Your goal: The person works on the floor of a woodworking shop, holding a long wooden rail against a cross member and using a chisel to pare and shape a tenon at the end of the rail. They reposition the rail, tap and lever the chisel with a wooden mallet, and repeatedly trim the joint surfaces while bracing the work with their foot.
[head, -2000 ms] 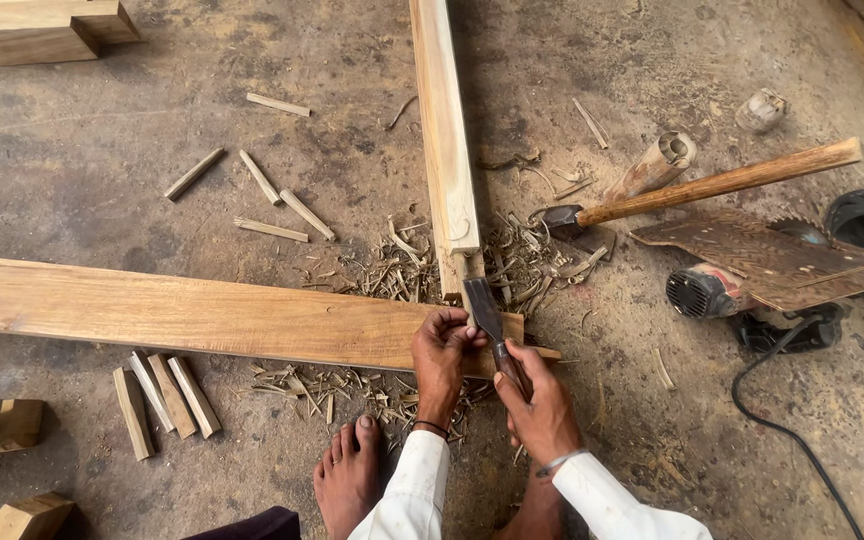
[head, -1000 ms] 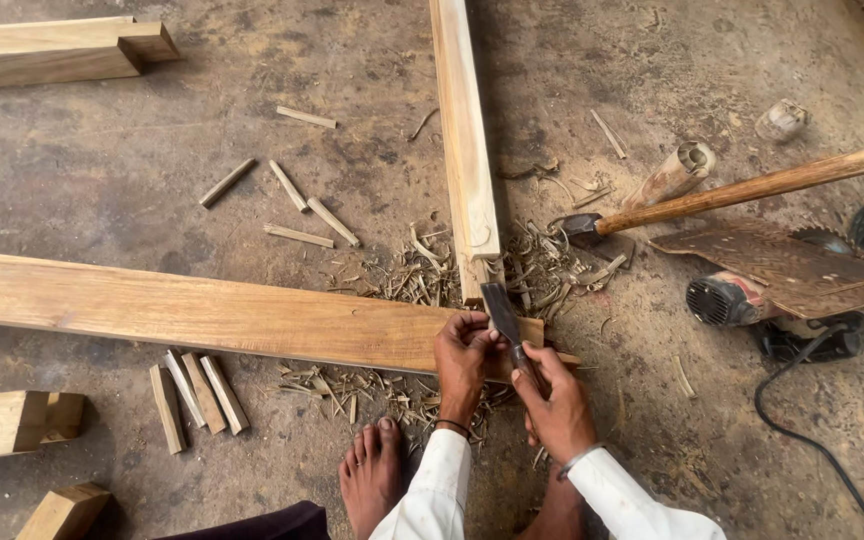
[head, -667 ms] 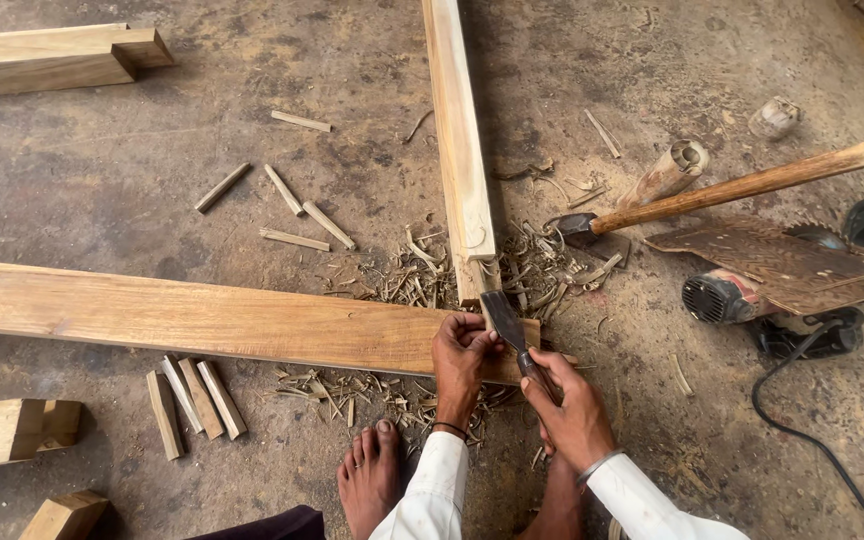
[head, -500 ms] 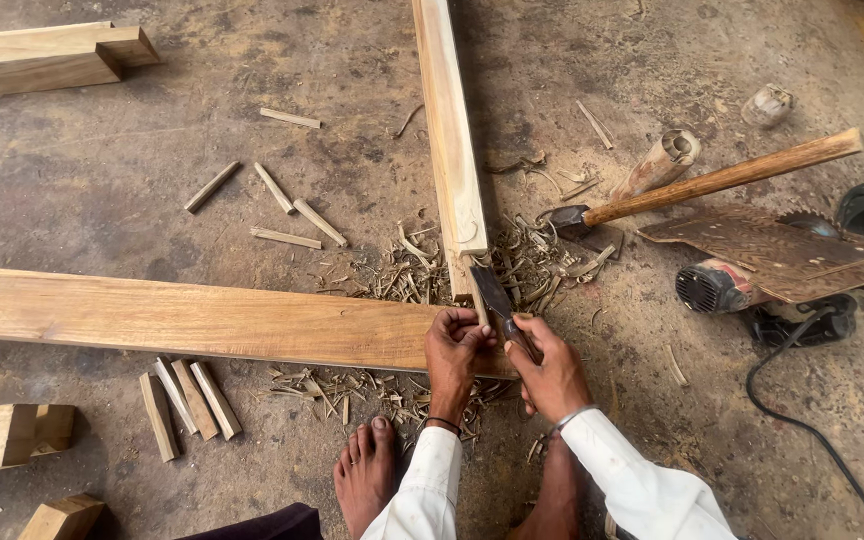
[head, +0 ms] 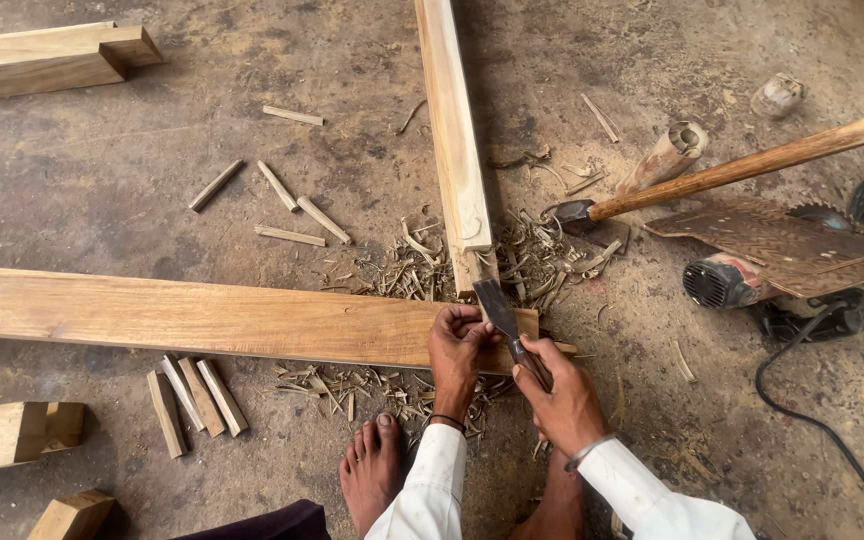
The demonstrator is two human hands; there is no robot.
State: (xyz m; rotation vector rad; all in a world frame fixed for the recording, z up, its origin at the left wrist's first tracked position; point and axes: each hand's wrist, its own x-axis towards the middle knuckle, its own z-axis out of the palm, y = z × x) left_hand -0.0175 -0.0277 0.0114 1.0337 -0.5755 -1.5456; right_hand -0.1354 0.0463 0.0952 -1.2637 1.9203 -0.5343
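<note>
A long wooden plank (head: 182, 318) lies flat across the floor. A narrower wooden beam (head: 452, 130) runs away from me and meets the plank's right end. Both my hands hold a metal chisel (head: 497, 305) at that joint. My left hand (head: 455, 345) rests on the plank's end, fingers on the blade. My right hand (head: 562, 390) is wrapped round the chisel's handle, just right of the plank. The blade points up toward the beam's end. Wood shavings (head: 532, 255) lie around the joint. My bare left foot (head: 370, 470) sits below the plank.
A wooden-handled hammer (head: 722, 175) lies to the right, beside a power tool (head: 727, 280) with a black cord (head: 822, 420) and a perforated dark sheet (head: 792, 240). Small wooden strips (head: 192, 395) and blocks (head: 12, 435) lie at left. A thick timber (head: 42, 60) lies top left.
Both hands stayed on the chisel at the joint, shifting slightly; my right hand drew closer to the left. The view wobbled a little.
</note>
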